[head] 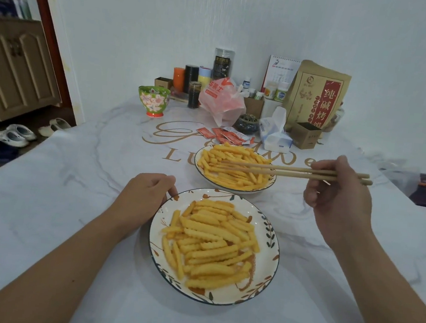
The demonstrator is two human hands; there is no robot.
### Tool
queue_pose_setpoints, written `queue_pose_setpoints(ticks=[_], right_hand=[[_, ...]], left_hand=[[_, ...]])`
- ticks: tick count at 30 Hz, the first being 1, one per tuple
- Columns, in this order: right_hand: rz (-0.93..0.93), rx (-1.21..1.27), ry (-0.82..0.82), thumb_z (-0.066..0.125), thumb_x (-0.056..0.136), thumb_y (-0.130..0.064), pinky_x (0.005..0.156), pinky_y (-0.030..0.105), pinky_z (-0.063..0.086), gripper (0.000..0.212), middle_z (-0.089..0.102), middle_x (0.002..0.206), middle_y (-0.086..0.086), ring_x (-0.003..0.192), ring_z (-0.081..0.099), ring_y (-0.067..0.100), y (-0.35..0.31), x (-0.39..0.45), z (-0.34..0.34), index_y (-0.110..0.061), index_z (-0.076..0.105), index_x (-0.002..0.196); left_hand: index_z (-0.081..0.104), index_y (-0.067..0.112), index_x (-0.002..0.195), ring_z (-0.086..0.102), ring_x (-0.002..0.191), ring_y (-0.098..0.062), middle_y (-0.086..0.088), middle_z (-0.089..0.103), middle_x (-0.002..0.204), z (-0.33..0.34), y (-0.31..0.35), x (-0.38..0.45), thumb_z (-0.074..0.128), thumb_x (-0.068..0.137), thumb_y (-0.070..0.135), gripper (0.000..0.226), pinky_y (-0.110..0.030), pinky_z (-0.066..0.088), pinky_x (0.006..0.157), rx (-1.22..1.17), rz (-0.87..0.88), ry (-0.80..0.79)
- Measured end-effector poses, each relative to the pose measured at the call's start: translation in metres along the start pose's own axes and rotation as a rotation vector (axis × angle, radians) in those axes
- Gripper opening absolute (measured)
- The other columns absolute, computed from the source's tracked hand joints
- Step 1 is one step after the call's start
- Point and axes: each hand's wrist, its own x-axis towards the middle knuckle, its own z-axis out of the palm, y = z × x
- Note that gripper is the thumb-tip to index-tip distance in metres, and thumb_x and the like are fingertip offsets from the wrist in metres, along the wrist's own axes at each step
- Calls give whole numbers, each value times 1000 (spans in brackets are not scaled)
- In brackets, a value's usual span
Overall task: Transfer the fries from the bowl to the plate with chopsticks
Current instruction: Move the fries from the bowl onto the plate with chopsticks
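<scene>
- Bowl: sits at the centre of the surface, toward the far edge, holding fries.
- Plate: sits just nearer, close to the near edge, carrying a pile of fries.
- Right hand: fingers grip the chopsticks, whose tips lie over the bowl's fries.
- Left hand: fingers loosely curled, resting against the plate's far-left rim.

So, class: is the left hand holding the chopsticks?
No: the chopsticks are gripped by the right hand, while the left hand rests at the plate's rim.
</scene>
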Motion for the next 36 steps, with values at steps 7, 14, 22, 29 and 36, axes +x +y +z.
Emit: queue_pose_setpoints(ticks=[7,14,22,29,36], right_hand=[[-232,-365,-91,42,109,-25,44,31,48,41,57,60,14,49,55,24,-8,-5,33,-3,68,86],[-247,-471,-221,45,107,-35,44,31,45,45,55,61,17,48,54,25,16,18,73,-4,72,87],[-213,-423,-164,46,103,-43,46,34,41,50,54,59,10,49,50,24,34,22,72,-3,70,84],[-121,-120,56,38,108,-43,41,24,31,63,53,51,10,39,44,23,7,17,38,-10,67,63],[6,-246,-101,38,108,-44,44,26,23,66,45,50,9,45,38,20,-29,28,-8,-13,64,55]], left_hand=[[72,15,68,52,51,-16,-2,60,51,-2,-1,2,49,104,31,46,-34,43,63,19,7,-13],[72,19,66,50,50,-16,0,59,49,-2,-4,5,49,104,34,47,-35,42,63,-1,5,-23],[72,19,67,53,51,-15,-1,62,51,-2,-4,7,50,104,35,46,-34,44,64,25,-4,-13],[72,14,69,49,51,-17,1,57,50,-2,0,3,50,104,33,46,-33,41,63,4,-10,-12],[72,12,69,48,49,-14,1,56,50,1,3,0,51,104,31,45,-31,39,61,-10,-11,1]])
